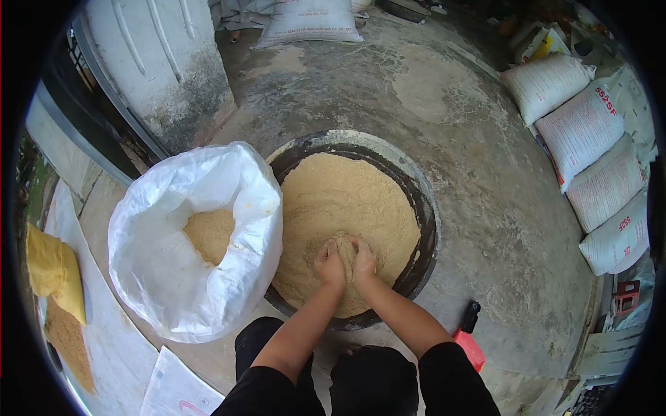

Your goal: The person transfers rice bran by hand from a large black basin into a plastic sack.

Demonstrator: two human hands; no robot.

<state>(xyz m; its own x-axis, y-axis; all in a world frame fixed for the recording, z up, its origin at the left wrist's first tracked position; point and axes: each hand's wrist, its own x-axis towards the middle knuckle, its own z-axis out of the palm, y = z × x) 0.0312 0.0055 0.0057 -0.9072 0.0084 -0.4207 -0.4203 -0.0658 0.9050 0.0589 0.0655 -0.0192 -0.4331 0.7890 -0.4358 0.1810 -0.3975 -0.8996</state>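
Note:
A wide dark round tub (428, 215) stands on the floor in front of me, with pale tan meal (347, 194) filling much of it. My left hand (329, 265) and my right hand (364, 259) are cupped close together in the lower middle of the tub. Between the palms sits a small heap of the meal, and the fingers curve around it. Left of the tub, touching or nearly touching its rim, is a white plastic sack (139, 243) with its mouth rolled wide; more of the same meal lies inside.
Several filled sacks (579, 132) line the right side, and another sack (309, 24) stands at the back. A white pillar (159, 55) rises at upper left. Near my right arm lie a red object (472, 350) and a small black object (471, 317). A yellow sack (55, 270) sits far left.

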